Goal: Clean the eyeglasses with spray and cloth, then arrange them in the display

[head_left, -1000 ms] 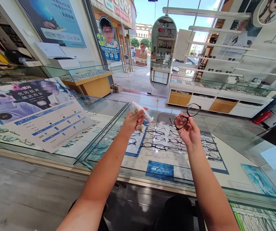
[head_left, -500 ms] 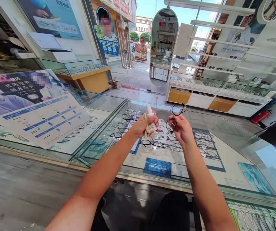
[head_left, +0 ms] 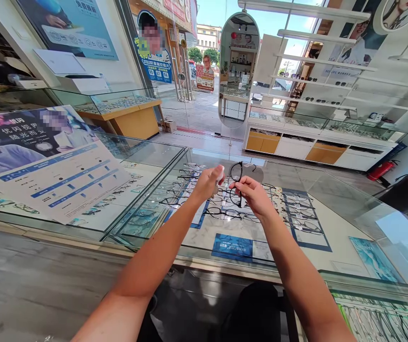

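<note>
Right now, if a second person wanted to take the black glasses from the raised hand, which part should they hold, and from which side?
Probably the upper rim of the black glasses, from above. The right hand pinches the frame low down, so its upper part stands free. The left hand, with the small white bottle, crowds the left side. Better to avoid touching the lenses.

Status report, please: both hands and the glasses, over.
Left hand grips small white bottle. Right hand holds black glasses beside it. Both above glass counter, nothing between.
</note>
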Demonstrator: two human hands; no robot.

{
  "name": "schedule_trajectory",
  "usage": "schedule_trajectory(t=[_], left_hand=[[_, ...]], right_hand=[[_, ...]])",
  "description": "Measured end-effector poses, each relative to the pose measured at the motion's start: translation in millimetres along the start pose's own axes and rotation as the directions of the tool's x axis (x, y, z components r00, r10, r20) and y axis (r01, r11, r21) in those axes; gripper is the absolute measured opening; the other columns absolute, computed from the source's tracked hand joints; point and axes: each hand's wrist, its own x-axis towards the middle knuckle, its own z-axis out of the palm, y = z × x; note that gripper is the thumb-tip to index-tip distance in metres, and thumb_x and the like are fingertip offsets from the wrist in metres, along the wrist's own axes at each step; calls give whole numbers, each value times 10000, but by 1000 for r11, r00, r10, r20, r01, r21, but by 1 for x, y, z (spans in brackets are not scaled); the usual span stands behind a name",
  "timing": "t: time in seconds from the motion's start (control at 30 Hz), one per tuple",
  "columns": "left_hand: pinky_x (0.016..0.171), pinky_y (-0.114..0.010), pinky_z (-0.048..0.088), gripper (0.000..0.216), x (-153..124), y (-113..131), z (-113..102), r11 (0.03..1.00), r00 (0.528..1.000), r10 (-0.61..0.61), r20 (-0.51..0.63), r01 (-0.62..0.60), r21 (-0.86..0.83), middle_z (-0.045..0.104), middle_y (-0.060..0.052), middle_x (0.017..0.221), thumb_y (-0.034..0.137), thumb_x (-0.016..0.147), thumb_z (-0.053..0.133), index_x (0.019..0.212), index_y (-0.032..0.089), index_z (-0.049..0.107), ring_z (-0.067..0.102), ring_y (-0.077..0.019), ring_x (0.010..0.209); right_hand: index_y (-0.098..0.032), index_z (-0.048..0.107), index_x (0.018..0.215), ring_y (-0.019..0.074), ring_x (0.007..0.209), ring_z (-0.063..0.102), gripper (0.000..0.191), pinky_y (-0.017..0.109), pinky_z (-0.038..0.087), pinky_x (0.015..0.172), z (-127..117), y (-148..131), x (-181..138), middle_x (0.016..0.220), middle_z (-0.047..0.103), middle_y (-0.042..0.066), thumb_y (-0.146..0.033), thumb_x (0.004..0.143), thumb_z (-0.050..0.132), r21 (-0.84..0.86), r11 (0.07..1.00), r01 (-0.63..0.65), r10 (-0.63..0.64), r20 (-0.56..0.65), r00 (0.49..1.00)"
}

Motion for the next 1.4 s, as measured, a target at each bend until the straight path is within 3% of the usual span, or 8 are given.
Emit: schedule_trajectory(t=[0.2, 0.43, 0.6, 0.73, 0.87, 0.93, 1.13, 1.4], left_hand=[[674, -328, 316, 615, -5, 2, 2, 975, 999, 6, 47, -16, 223, 495, -14, 673, 712, 994, 535, 644, 209, 489, 405, -169, 687], [686, -343, 322, 655, -5, 5, 4, 979, 999, 11, 53, -21, 203, 499, -21, 678, 791, 965, 507, 652, 217, 482, 408, -176, 685], [675, -338, 297, 701, -5, 3, 1, 980, 998, 11, 68, -24, 195, 492, -17, 684, 840, 972, 500, 667, 208, 504, 397, -167, 676], [668, -333, 288, 667, -7, 3, 3, 971, 985, 11, 174, -52, 233, 468, -6, 671, 797, 968, 520, 656, 209, 494, 383, -163, 672], [656, -325, 262, 617, -11, 3, 7, 947, 955, -27, 294, -70, 313, 425, 14, 655, 753, 936, 600, 668, 208, 491, 364, -157, 669], [655, -329, 275, 660, -9, 5, 3, 956, 961, -19, 274, -63, 286, 442, 8, 672, 817, 936, 575, 683, 210, 512, 375, -162, 673], [690, -374, 374, 814, 3, 15, -24, 981, 997, 68, 42, -75, 181, 549, -55, 732, 1005, 882, 450, 690, 222, 566, 462, -199, 711], [629, -320, 265, 555, -10, 5, 2, 945, 966, -29, 257, -57, 321, 430, 20, 648, 705, 920, 625, 691, 208, 533, 366, -148, 646]], right_hand=[[-247, 651, 823, 158, 768, 612, 407, 308, 428, 727, -1, 4, 1, 951, 847, 29, -498, 785, 969, -11, 1000, -9, 10, 82, 997], [-246, 659, 796, 148, 749, 608, 431, 287, 440, 706, 0, 3, 0, 914, 831, 17, -517, 755, 992, 21, 1000, -11, 9, 81, 997], [-228, 676, 779, 121, 725, 615, 462, 243, 483, 672, -1, 2, 4, 924, 828, 19, -503, 687, 1035, 163, 986, -29, 27, 18, 999], [-221, 711, 784, 110, 727, 623, 458, 217, 508, 626, -5, 2, 9, 955, 824, 25, -490, 647, 1055, 286, 958, 18, 6, -82, 997], [-215, 722, 784, 101, 716, 619, 433, 203, 531, 618, -7, 2, 10, 951, 819, 28, -467, 665, 1053, 318, 948, 26, 0, -82, 997], [-213, 728, 785, 100, 713, 620, 434, 199, 533, 610, -7, 1, 10, 946, 818, 28, -462, 656, 1059, 325, 945, 27, -1, -80, 997], [-218, 723, 786, 104, 716, 626, 436, 208, 527, 599, -7, 0, 9, 953, 820, 28, -439, 632, 1066, 349, 937, 29, 4, -95, 995], [-205, 726, 787, 92, 699, 620, 426, 203, 531, 613, -3, 1, 8, 953, 817, 32, -445, 664, 1056, 318, 948, 21, 4, -78, 997]])
